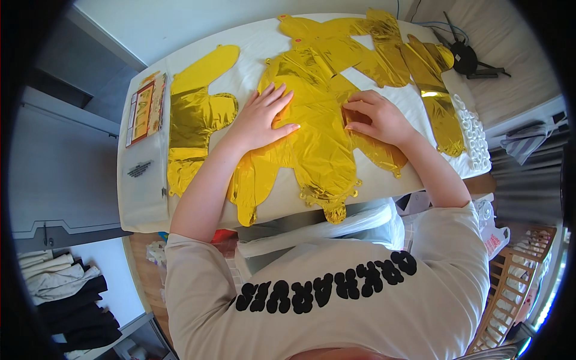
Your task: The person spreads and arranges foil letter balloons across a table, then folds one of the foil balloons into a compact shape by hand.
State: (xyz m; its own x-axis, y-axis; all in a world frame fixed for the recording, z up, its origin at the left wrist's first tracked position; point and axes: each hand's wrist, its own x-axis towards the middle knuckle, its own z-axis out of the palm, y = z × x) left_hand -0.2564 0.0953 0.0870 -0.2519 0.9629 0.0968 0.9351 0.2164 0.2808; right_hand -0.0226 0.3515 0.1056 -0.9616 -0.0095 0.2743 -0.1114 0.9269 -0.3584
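White shirt (336,327) nearest; gold foil (318,114) lies mid-table (390,186), one tab (335,213) over the near edge, bare cloth rightward. Its long axis points at the wearer. Left hand (262,120) spreads flat on it; right hand (384,120) curls, grip unclear.

Shiny gold foil balloon (321,114), lobed, creased, uninflated, spread flat on white tabletop (279,192).

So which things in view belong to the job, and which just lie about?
Likely the job:
- central gold foil under left hand and right hand
- leftmost gold foil

Likely just lying about:
- black antennaed device
- clothes
- white plastic bag
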